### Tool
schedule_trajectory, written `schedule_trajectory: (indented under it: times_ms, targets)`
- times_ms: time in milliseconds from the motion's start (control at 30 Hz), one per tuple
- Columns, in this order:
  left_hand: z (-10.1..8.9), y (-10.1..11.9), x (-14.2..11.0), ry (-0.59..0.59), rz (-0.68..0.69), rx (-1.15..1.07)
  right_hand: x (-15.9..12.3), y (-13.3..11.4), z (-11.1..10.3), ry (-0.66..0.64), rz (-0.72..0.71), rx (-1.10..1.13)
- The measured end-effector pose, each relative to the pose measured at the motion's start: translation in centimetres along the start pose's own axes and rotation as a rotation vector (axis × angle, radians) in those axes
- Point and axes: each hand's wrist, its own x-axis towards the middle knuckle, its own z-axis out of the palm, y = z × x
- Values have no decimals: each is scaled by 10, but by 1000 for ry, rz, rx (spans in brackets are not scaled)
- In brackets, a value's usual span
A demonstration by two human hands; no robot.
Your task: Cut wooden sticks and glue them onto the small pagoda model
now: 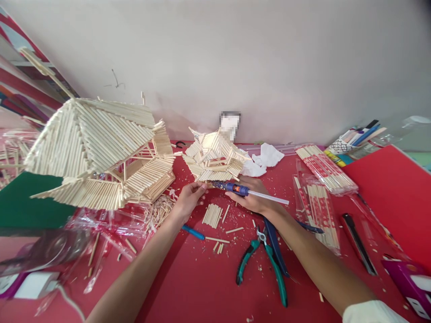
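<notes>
My right hand (pixel 251 194) is closed around a blue hot glue gun (pixel 237 189), whose clear glue stick (pixel 269 197) juts back over my wrist. The nozzle points left, towards my left hand (pixel 190 199). Thumb and finger of that hand are pinched together by the nozzle; what they hold is too small to make out. Just behind both hands stands a small pavilion model (pixel 217 157) of wooden sticks. A row of short cut sticks (pixel 213 216) lies on the red table (pixel 188 287) between my forearms, with a few loose pieces around it.
A larger stick-built house model (pixel 104 139) stands left. Green-handled pliers (pixel 261 235) and a blue-handled tool (pixel 276 249) lie by my right forearm. Packs of chopsticks (pixel 325 168), a black cutter knife (pixel 359 242) and a pen holder (pixel 341 144) are right. White tissue (pixel 267 155) lies near the wall.
</notes>
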Motion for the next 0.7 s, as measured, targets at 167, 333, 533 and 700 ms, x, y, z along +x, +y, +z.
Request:
schedule_trajectory:
  times_ms: [167,333,533,700]
  targets:
    - [-1,-1,1,-11,12,9,2,-4,-4,-11,15,64]
    - [-1,0,1,-10,5,0,4,-7,-11,-31,36,94]
    - [-1,1,1,-8,-21,-21,-3,7,-38,-312,140,269]
    - [-1,2,0,-9,-21,-20,-15,24,-50,-352,233,288]
